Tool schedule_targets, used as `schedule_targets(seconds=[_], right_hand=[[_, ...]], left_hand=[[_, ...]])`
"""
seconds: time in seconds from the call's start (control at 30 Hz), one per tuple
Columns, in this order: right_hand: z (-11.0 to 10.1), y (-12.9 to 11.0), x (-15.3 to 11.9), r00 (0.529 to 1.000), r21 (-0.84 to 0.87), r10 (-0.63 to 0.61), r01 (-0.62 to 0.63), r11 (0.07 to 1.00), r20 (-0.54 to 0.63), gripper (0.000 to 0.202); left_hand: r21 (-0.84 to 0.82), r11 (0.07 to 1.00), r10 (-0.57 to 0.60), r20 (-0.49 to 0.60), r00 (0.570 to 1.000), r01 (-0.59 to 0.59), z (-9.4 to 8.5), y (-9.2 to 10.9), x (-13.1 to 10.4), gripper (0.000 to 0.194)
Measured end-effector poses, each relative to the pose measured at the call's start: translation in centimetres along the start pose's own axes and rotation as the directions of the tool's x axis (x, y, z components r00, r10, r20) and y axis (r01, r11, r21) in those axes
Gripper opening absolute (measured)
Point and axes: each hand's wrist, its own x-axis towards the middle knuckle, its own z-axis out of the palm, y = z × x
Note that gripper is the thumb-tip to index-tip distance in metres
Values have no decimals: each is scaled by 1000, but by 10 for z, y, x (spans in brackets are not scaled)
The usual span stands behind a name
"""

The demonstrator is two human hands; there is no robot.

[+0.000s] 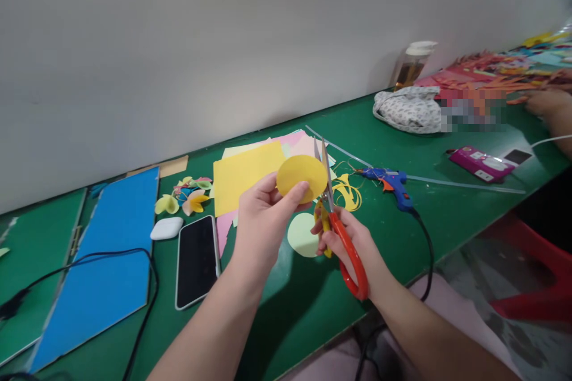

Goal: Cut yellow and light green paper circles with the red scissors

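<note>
My left hand [263,217] pinches a yellow paper circle [300,174] between thumb and fingers, holding it above the table. In my right hand [353,235] are red-handled scissors [351,256], their blades pointing away from me along the circle's right edge. A strip of yellow paper [322,217] hangs by the scissors near my right fingers. Below the hands a pale green paper circle [302,235] lies flat, partly covered by my right fingers. Behind my left hand rests a yellow paper sheet [241,175] on a stack of coloured paper.
Curled yellow offcuts [348,193] and a blue glue gun [393,184] lie to the right. Leftward are a phone [196,262], a white earbud case [167,228], paper flowers [187,196] and a blue board [102,268] crossed by a black cable. Another person's hand [547,101] is far right.
</note>
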Motion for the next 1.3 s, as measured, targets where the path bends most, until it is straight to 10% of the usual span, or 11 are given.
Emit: schedule_targets(seconds=[1.3], right_hand=[[-1, 7, -2, 1000, -135, 9, -8, 991, 7, 57]], left_hand=[[-102, 984, 125, -173, 977, -144, 3, -5, -1, 12]])
